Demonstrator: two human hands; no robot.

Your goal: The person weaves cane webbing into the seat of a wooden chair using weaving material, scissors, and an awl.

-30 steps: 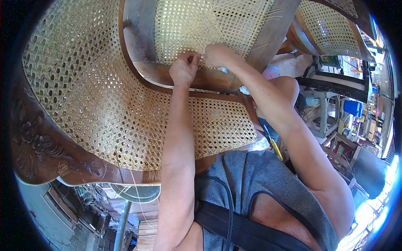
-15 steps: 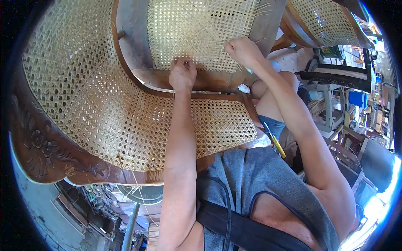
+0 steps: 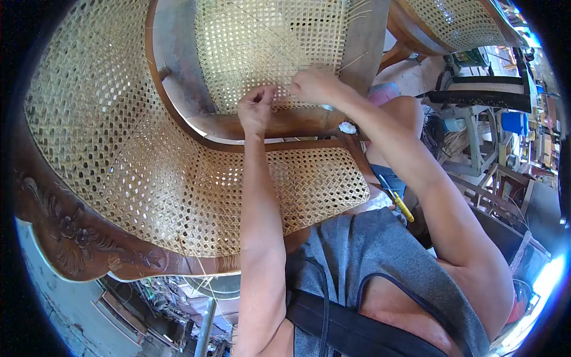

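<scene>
An unfinished-edged woven cane panel [image 3: 238,41] fills a wooden frame [image 3: 363,44] at the top of the view. Loose cane strands [image 3: 358,13] stick out over the frame's right side. At the lower edge of the weave, my left hand [image 3: 256,111] is closed in a pinch, fingertips close to the cane. My right hand [image 3: 320,87] is closed in a fist just right of it, over the lower right of the panel. Whatever thin thing either hand holds is too small to make out.
A larger cane surface [image 3: 137,172] with a carved wooden rim [image 3: 74,232] curves around the left and front. A yellow-handled tool [image 3: 402,206] lies near my lap, and a white wad [image 3: 347,127] by the frame corner. More furniture [image 3: 476,89] stands at right.
My right hand has moved left and slightly down, closer to my left hand. The left hand stays near the lower edge of the weave, and the view has shifted a little.
</scene>
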